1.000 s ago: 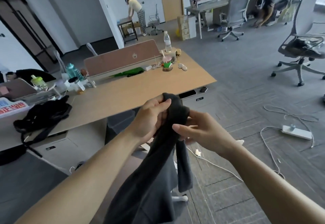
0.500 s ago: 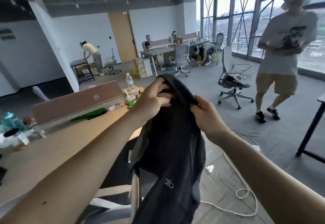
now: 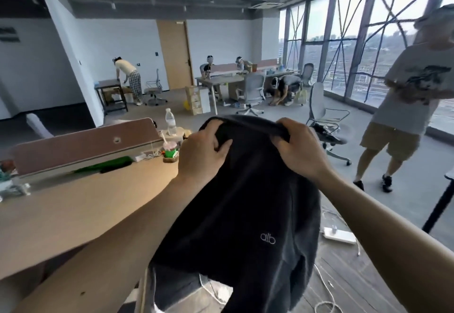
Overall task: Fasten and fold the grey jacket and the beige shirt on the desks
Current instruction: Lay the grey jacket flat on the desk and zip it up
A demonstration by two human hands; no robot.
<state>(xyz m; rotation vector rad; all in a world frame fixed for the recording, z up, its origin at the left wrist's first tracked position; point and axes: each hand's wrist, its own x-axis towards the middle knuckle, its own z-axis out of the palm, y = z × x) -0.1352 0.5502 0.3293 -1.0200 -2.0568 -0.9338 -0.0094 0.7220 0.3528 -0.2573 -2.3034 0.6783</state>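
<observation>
grey jacket runs off the bottom of the frame, so the hem and sleeves are out of sight; can't tell if it's fastened either; fingertips of the left hand and right hand curl into the top fold and mostly vanish; desk gets chopped by the left edge, and the clutter at its far left is pure blur; standing person is clipped by the right edge; people at the back desks are too tiny to read

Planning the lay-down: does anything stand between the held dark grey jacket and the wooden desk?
Nothing visible does. The left hand and right hand hold the dark grey fleece jacket beside a bare stretch of the light wooden desk; the clear plastic bottle stands at its far edge.
</observation>
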